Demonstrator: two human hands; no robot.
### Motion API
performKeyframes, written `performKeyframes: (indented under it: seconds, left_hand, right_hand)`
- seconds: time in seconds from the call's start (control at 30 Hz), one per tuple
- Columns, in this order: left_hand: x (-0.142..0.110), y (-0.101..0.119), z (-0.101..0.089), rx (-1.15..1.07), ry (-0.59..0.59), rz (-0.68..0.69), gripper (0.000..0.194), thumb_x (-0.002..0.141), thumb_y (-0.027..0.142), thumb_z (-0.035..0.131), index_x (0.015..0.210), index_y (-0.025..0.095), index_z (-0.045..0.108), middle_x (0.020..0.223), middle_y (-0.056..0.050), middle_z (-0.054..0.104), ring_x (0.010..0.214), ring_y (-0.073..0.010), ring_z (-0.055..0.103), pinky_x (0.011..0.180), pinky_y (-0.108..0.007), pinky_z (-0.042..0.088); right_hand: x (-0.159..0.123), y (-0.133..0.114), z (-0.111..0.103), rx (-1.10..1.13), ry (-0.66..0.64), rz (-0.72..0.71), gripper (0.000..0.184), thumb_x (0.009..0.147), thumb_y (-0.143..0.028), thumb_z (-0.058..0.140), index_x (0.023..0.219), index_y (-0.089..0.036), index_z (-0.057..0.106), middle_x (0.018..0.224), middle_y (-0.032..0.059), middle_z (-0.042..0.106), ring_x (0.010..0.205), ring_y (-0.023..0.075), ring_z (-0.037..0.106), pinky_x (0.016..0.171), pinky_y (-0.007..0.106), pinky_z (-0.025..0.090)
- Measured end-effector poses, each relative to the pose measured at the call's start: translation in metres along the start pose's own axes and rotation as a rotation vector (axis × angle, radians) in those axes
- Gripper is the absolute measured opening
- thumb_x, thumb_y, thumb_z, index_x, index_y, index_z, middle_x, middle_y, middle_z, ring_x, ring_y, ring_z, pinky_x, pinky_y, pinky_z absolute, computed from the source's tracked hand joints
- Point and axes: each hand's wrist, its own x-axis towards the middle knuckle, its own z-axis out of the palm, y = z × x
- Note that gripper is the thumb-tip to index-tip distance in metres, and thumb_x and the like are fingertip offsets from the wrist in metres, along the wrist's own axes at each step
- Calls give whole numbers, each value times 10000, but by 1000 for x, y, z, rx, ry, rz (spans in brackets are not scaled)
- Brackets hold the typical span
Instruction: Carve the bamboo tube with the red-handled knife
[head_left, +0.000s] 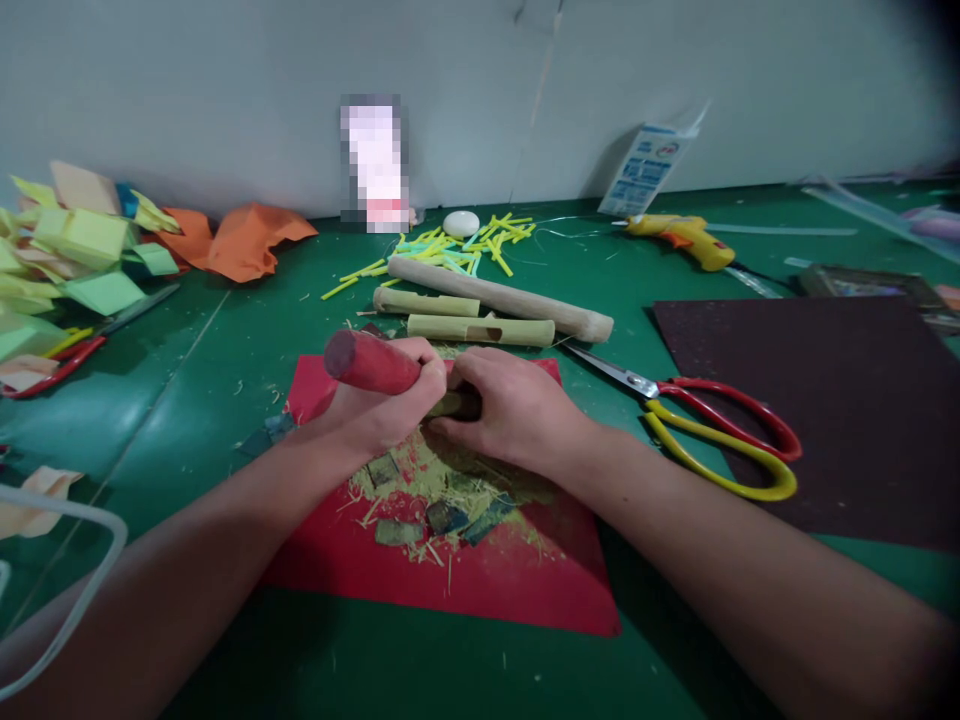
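My left hand (401,405) is closed around a tool with a thick round red handle (371,360); its working end is hidden. Close beside it, my right hand (517,405) grips a short greenish bamboo piece (457,403), mostly covered by the fingers. Both hands are over a red sheet (450,600) strewn with bamboo shavings (480,490) and dark green chips (399,532). Just beyond them lie two cut bamboo tubes, one with a notch (442,330) and one partly behind it (427,303). A pale wooden rod (502,295) rests behind these.
Scissors with red and yellow handles (712,440) lie right of the red sheet, partly over a dark board (847,420). A yellow glue gun (682,238) is farther back. Folded papers (75,240) and another pair of scissors (75,365) are at left, cut straws (450,250) behind.
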Motion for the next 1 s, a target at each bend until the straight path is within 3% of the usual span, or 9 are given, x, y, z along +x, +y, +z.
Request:
performKeyframes:
  seconds: [0.27,0.43,0.57,0.7,0.9,1.0]
  left_hand:
    - [-2,5,3,-29,-58,-36,253,799,243,545,556,206,485,553,12,476,558,-145,410,525,-281,320]
    - [5,0,9,-37,8,-29,263,764,220,571,519,207,477,528,3,483,549,-151,430,492,-274,299]
    - [8,-1,12,65,30,-100,255,745,211,592,520,209,472,532,9,476,556,-149,431,508,-274,293]
    - [10,1,13,13,62,-156,269,747,234,603,526,210,452,546,15,467,560,-141,421,518,-268,320]
    - [18,14,10,79,2,-283,277,703,262,667,514,205,474,529,8,456,537,-137,399,488,-280,271]
    - [15,20,5,143,-50,-314,226,713,240,612,543,201,468,560,13,467,571,-142,427,524,-287,301]
  right_hand:
    - [-1,-1,2,-92,23,-62,210,807,-345,676,909,-168,628,934,89,664,878,219,551,724,323,371]
    - [1,0,2,-118,10,-60,245,829,-390,648,912,-159,650,943,109,672,879,231,565,747,339,393]
    - [4,3,2,-125,0,-42,271,788,-387,693,928,-156,665,959,109,672,889,239,571,757,344,394]
    - [4,4,4,-98,10,-44,278,780,-365,704,952,-152,651,949,106,666,877,232,563,752,338,380]
    - [3,3,3,-41,46,-31,236,770,-366,720,876,-178,624,881,71,643,814,202,527,704,318,337]
    - [3,4,2,-27,61,-7,242,752,-370,746,811,-186,602,835,52,620,778,186,502,674,308,315]
